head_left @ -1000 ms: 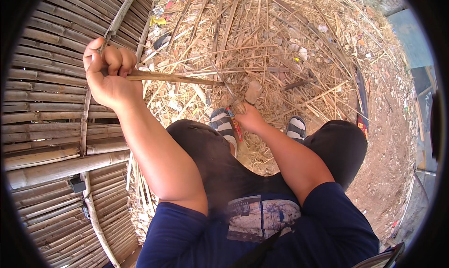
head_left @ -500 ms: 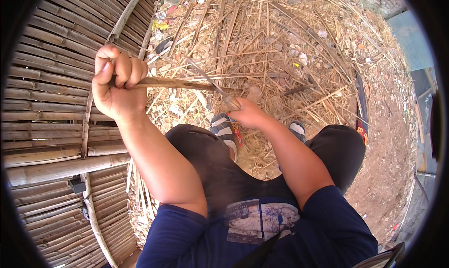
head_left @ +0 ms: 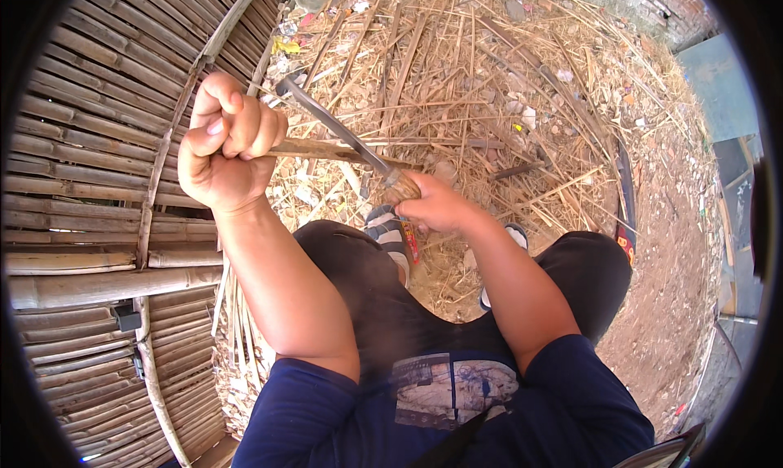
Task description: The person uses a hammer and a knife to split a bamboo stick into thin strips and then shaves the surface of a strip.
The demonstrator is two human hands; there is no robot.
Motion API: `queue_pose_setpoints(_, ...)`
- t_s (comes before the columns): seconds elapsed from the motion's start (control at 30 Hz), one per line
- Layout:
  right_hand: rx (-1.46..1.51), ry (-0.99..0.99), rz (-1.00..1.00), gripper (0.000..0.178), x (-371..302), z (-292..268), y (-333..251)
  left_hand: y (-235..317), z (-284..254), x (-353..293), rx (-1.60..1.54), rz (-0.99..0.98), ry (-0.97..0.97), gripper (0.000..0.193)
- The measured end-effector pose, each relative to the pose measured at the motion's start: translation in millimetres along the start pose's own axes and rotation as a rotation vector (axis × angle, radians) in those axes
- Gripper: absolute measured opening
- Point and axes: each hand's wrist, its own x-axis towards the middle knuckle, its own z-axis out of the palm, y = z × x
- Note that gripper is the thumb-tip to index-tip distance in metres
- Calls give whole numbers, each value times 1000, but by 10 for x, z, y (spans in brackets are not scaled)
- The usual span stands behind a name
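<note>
My left hand is raised beside the bamboo wall, its fingers wrapped round one end of a brown wooden stick. From that fist the stick runs to the right, its far part passing behind the blade. My right hand grips the short wooden handle of a hooked knife. Its long grey blade slants up and to the left, ending in a bent tip not far from my left fist. Blade and stick cross in the picture; I cannot tell whether they touch.
A wall of bamboo slats stands close on my left. Dry straw and split strips litter the ground ahead, with bits of rubbish among them. A dark curved strip lies on the right, near bare earth. My knees are bent on either side.
The knife has turned, so its blade shows broader and its bent tip is visible higher up. My left hand has shifted slightly right with the stick.
</note>
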Motion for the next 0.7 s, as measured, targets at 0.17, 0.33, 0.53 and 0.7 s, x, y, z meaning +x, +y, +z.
queue_pose_setpoints(0.17,-240,233,56,45,35,-31,340,29,-42,-15,14,39,71,18)
queue_pose_setpoints(0.33,-288,177,-120,46,-37,-38,54,-42,-20,31,-22,38,91,20)
queue_pose_setpoints(0.53,-13,7,-103,47,-104,66,-206,-14,108,4,1,-17,55,14)
queue_pose_setpoints(0.7,-30,221,152,26,163,5,531,-23,80,17,12,15,85,15)
